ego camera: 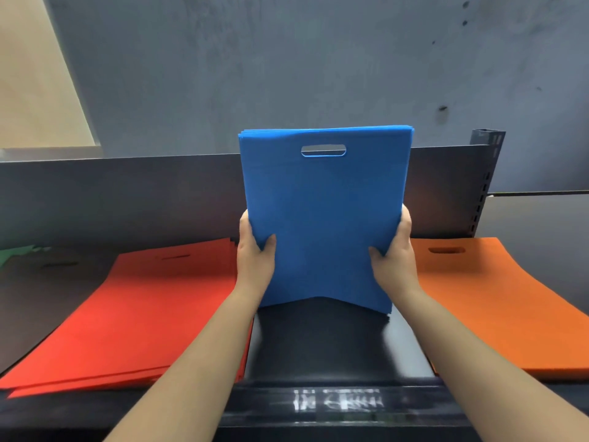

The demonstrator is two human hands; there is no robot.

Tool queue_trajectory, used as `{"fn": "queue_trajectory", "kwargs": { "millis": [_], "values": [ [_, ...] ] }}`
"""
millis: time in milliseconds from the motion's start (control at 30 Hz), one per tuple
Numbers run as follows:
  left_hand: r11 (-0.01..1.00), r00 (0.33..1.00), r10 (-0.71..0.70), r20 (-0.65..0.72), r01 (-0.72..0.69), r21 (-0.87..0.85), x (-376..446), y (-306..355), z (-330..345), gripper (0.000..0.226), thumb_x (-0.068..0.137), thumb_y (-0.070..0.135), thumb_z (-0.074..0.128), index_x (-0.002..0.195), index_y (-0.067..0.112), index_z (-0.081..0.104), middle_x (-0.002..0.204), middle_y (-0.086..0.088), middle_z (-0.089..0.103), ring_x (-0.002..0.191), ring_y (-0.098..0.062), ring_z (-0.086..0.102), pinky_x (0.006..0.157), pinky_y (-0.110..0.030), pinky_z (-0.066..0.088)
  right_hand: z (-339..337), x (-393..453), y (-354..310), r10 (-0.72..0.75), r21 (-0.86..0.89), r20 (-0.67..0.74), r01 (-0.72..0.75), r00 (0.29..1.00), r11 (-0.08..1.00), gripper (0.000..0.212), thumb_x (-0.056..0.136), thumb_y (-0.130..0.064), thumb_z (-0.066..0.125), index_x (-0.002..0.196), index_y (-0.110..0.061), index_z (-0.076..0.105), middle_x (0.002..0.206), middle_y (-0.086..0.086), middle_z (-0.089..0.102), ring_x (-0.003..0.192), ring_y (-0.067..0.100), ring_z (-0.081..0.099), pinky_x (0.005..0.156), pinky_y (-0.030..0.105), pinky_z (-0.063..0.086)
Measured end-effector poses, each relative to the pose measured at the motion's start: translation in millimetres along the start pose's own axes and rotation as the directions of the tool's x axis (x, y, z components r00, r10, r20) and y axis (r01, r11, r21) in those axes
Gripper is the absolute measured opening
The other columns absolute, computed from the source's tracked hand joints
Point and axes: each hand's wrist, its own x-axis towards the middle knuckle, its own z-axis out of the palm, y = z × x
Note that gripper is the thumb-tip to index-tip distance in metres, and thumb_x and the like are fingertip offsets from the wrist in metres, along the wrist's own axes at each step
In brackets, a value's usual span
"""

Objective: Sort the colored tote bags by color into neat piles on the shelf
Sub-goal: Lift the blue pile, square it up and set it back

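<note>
- Grey concrete wall (287,59) behind, and a dark metal shelf (334,346) with a bare strip down the middle, between two piles.
- Red tote bag pile (143,314) lies flat on the left part of the shelf, looks done, though its front edges are a bit staggered.
- Orange tote bag pile (497,301) lies flat on the right, pretty tidy.
- Blue tote bag stack (325,218) is upright in both hands, bottom edge just above or touching the shelf, can't tell which.
- Left hand (255,250) and right hand (395,250) each clamp a side edge, thumbs in front, fingers behind.
- Something green (16,253) peeks in at far left, too cropped to judge.
- My guess: blue is being squared up and only needs laying flat in that gap, so mostly done.
</note>
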Motion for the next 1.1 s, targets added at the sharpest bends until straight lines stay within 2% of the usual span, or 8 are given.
{"fn": "queue_trajectory", "kwargs": {
  "millis": [100, 200, 367, 500, 600, 733, 967, 1100],
  "values": [
    [0.999, 0.999, 0.035, -0.019, -0.035, 0.001, 5, 7, 1, 0.052, 0.090, -0.006, 0.051, 0.138, 0.010, 0.038, 0.112, 0.009, 0.055, 0.100, 0.001, 0.051, 0.085, -0.005, 0.040, -2, 7, -3, -0.015, 0.006, -0.014, 0.015, 1.000, 1.000, 0.083, 0.084, 0.011, 0.051, 0.149, -0.024, 0.015, 0.126, -0.003, 0.049, 0.106, 0.015, 0.048, 0.078, 0.007, 0.033],
    [0.999, 1.000, 0.023, 0.009, -0.023, 0.024, 5, 6, -2, 0.055, 0.089, -0.005, 0.053, 0.139, 0.012, 0.037, 0.111, 0.015, 0.054, 0.097, 0.005, 0.049, 0.081, 0.000, 0.038, -5, 2, 0, 0.064, 0.026, 0.019, -0.064, 0.998, 0.998, 0.084, 0.085, 0.009, 0.053, 0.150, -0.027, 0.012, 0.129, -0.003, 0.049, 0.110, 0.013, 0.047, 0.086, 0.016, 0.035],
    [0.998, 0.999, -0.031, 0.020, 0.030, 0.055, -14, -2, 0, 0.056, 0.089, -0.007, 0.053, 0.140, 0.009, 0.035, 0.120, 0.004, 0.052, 0.109, -0.009, 0.049, 0.086, -0.009, 0.037, -7, -14, 7, 0.074, 0.000, 0.060, -0.074, 0.995, 0.997, 0.087, 0.084, 0.012, 0.050, 0.150, -0.026, 0.007, 0.134, -0.002, 0.044, 0.114, 0.011, 0.043, 0.084, 0.012, 0.032],
    [0.998, 0.999, -0.048, 0.011, 0.048, 0.043, -8, 8, -5, 0.049, 0.088, -0.007, 0.052, 0.133, 0.010, 0.043, 0.105, 0.014, 0.056, 0.102, -0.009, 0.053, 0.085, -0.014, 0.041, -18, -5, -3, 0.076, -0.002, 0.052, -0.076, 0.996, 0.997, 0.086, 0.081, 0.010, 0.051, 0.149, -0.030, 0.016, 0.112, -0.019, 0.055, 0.097, 0.008, 0.052, 0.067, 0.003, 0.037],
    [0.992, 0.993, -0.110, 0.047, 0.107, 0.064, -6, 13, -11, 0.045, 0.087, -0.006, 0.053, 0.128, 0.012, 0.046, 0.105, 0.012, 0.059, 0.101, -0.013, 0.057, 0.089, -0.026, 0.044, -26, -3, -8, 0.091, -0.038, 0.095, -0.088, 0.991, 0.995, 0.084, 0.078, 0.008, 0.053, 0.146, -0.030, 0.022, 0.102, -0.030, 0.054, 0.090, 0.005, 0.055, 0.073, 0.009, 0.043],
    [0.976, 0.982, -0.176, 0.068, 0.165, 0.143, -10, 9, -12, 0.042, 0.085, -0.007, 0.054, 0.123, 0.010, 0.050, 0.108, 0.004, 0.059, 0.098, -0.014, 0.057, 0.084, -0.023, 0.043, -32, -4, -7, 0.179, -0.132, 0.201, -0.154, 0.963, 0.979, 0.079, 0.074, 0.010, 0.053, 0.139, -0.028, 0.030, 0.100, -0.011, 0.060, 0.096, 0.019, 0.059, 0.082, 0.033, 0.049],
    [0.872, 0.909, -0.404, 0.101, 0.350, 0.343, -18, -12, -7, 0.040, 0.081, -0.003, 0.057, 0.119, 0.010, 0.053, 0.102, 0.002, 0.056, 0.093, -0.017, 0.054, 0.075, -0.024, 0.039, -36, -11, 6, 0.402, -0.315, 0.301, -0.308, 0.865, 0.898, 0.062, 0.075, 0.009, 0.054, 0.129, -0.018, 0.038, 0.105, -0.001, 0.056, 0.098, 0.021, 0.054, 0.075, 0.031, 0.044],
    [0.789, 0.845, -0.511, 0.155, 0.390, 0.475, -23, -23, -6, 0.030, 0.082, -0.003, 0.056, 0.110, 0.004, 0.054, 0.112, -0.012, 0.062, 0.103, -0.027, 0.059, 0.082, -0.031, 0.046, -38, -21, 14, 0.530, -0.452, 0.342, -0.359, 0.776, 0.817, 0.053, 0.080, 0.004, 0.061, 0.126, -0.011, 0.039, 0.115, 0.009, 0.057, 0.105, 0.027, 0.055, 0.086, 0.036, 0.047]
  ]
}}
